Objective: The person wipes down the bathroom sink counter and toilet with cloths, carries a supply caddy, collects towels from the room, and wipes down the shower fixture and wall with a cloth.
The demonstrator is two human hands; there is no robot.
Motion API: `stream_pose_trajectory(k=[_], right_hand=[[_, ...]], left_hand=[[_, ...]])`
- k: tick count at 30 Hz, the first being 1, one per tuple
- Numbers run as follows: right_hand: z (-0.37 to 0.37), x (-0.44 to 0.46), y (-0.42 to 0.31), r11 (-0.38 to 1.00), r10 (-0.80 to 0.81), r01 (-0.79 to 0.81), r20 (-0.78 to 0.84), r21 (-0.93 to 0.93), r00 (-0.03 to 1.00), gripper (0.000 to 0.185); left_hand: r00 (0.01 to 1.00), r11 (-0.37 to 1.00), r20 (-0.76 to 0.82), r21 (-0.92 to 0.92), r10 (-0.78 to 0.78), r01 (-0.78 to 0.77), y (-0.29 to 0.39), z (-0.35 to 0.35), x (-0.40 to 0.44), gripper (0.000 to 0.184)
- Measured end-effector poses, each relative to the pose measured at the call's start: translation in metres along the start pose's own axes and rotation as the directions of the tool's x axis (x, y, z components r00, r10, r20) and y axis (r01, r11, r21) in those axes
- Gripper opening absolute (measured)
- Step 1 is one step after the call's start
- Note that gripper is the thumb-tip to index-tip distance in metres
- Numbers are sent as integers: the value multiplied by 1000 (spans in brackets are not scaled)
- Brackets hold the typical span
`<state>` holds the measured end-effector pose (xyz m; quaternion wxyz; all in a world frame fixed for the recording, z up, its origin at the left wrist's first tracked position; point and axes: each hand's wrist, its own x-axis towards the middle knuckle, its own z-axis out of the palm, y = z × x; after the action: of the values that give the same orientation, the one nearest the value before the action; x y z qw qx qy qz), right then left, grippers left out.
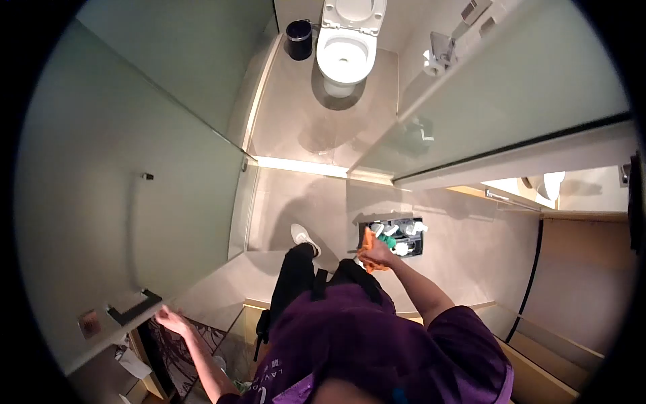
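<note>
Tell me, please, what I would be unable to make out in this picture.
All in the head view:
Labels on the bottles in the black caddy: too small to read.
Part of the caddy's near side: hidden by the orange cloth and right hand.
Whether the left hand touches the black door handle: too small and blurred.
Top of the raised toilet lid: cut off by the upper edge.
Wording on the door sign: too small.

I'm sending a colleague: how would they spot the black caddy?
From the toilet, cross the bright threshold towards the person. On the floor, partly hidden by the right hand and its orange cloth, is the black caddy. Unlike the round black bin beside the toilet, it is rectangular and holds white and green items.
</note>
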<state>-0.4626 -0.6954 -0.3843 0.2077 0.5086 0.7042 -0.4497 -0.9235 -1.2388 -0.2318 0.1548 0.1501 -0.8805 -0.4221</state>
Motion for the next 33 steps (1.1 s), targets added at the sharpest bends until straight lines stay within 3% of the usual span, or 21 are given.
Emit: stream_pose_trajectory(k=[1,2,3,4,5,7,8,9,11,15,16,18,19,20,22,23,26,28,30,31,33], right_hand=[[-9,1,-44,1000,6,-5,50,-13,999,73],[-16,7,-81,1000,12,-10,99,-23,995,80],[-19,9,-114,996,-92,92,60,-2,994,76],[-19,11,-142,982,-189,188,23,14,982,74],[-18,10,-166,945,-255,247,10,216,967,72],[-27,-4,-228,728,-343,232,50,645,938,73],[-39,-21,-265,542,-387,136,103,830,916,75],[-44,-30,-288,544,-382,129,108,829,918,75],[-55,-40,-321,329,-630,188,67,925,774,85],[-93,-40,-358,433,-643,288,69,854,762,88],[-99,-30,-360,412,-617,235,79,880,783,80],[-110,-5,-367,352,-574,149,87,924,814,63],[-107,10,-369,340,-496,135,56,931,866,43],[-112,25,-369,332,-501,139,50,933,864,43],[-128,45,-376,370,-430,145,31,918,902,32],[-132,52,-381,269,-407,187,-65,945,911,26],[-142,88,-390,223,-315,307,-229,925,921,28],[-154,101,-398,209,-308,245,-173,947,935,36],[-167,112,-405,199,-332,25,43,980,942,48],[-170,123,-405,263,-392,-4,111,965,913,60],[-183,135,-411,282,-440,-108,228,953,868,60]], left_hand=[[936,953,197,-26,-292,302,1,7,-14,30],[735,775,445,-131,-512,619,-21,19,-26,26],[423,496,626,-67,-655,866,-43,32,-38,23],[193,351,722,73,-664,934,-2,56,-70,30],[165,564,756,305,-634,768,45,86,-104,40],[-56,743,934,315,-352,590,101,134,-142,49],[-96,747,956,276,-276,605,131,157,-159,50],[-202,682,963,270,-180,680,163,179,-170,53],[-341,538,927,211,155,816,236,209,-187,54],[-331,580,931,185,156,793,266,277,-187,54],[-328,582,933,185,150,792,277,284,-184,54],[-311,742,935,85,172,665,301,302,-176,54],[-246,846,948,-44,204,531,307,314,-173,57],[-245,850,947,-49,206,524,313,324,-172,57],[-40,887,992,-86,117,453,323,338,-169,62],[-21,866,987,-130,159,482,309,352,-163,68],[-41,854,988,-107,148,510,343,374,-151,72],[13,822,986,-146,166,551,360,389,-152,68],[16,598,996,-63,84,799,368,405,-149,60],[-97,372,993,65,67,926,378,412,-143,56],[-131,332,985,88,109,939,387,429,-132,57]])
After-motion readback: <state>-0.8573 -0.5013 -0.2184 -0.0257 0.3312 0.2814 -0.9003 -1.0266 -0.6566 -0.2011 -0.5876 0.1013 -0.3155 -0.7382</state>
